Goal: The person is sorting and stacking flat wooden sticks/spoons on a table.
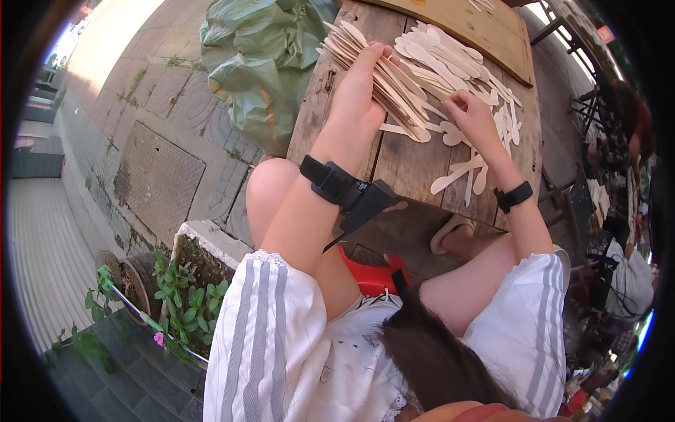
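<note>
My left hand (358,88) is wrapped round a thick bundle of flat, pale wooden cutlery (402,102), held slantwise over the wooden table (404,165). My right hand (472,121) is just right of the bundle, its fingers curled and pinched together at the near edge of a loose pile of wooden cutlery (450,60). Whatever may be between those fingertips is too small to make out. Several loose wooden pieces, spoons among them, lie below that hand, including a wooden knife (453,177) near the table's front edge.
A large green plastic bag (260,70) stands against the table's left side. A wooden board (485,32) lies at the far end. Below the table edge is something red (369,273) between my knees. A planter with green leaves (190,299) stands at the lower left.
</note>
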Demonstrator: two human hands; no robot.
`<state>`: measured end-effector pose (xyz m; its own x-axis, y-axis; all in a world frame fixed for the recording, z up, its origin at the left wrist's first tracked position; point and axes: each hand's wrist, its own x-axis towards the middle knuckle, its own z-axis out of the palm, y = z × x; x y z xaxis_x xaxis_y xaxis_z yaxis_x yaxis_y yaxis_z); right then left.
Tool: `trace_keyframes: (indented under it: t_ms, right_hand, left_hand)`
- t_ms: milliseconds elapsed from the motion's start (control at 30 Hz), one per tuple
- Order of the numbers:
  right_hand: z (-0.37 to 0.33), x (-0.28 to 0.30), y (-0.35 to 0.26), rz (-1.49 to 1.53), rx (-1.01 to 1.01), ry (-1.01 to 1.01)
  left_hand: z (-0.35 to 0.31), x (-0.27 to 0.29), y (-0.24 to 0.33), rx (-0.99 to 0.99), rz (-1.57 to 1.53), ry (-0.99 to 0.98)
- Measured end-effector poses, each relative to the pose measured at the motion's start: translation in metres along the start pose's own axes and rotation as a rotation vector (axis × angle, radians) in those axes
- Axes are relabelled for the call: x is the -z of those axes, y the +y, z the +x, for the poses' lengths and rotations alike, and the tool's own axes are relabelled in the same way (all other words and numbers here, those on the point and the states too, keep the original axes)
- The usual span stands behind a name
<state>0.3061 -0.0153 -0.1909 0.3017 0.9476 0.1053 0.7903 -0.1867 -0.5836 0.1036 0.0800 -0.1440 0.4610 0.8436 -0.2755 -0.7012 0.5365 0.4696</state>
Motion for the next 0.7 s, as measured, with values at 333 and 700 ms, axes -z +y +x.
trace_keyframes:
  t_ms: [333,700]
  right_hand:
    - [-0.003,-0.001,-0.051,1.224,-0.291,-0.329]
    - [0.004,0.021,-0.047,0.736,-0.121,-0.168]
  left_hand:
    - [-0.001,0.000,-0.016,0.040,0.208,-0.284]
    - [-0.002,-0.003,-0.007,-0.105,0.116,-0.214]
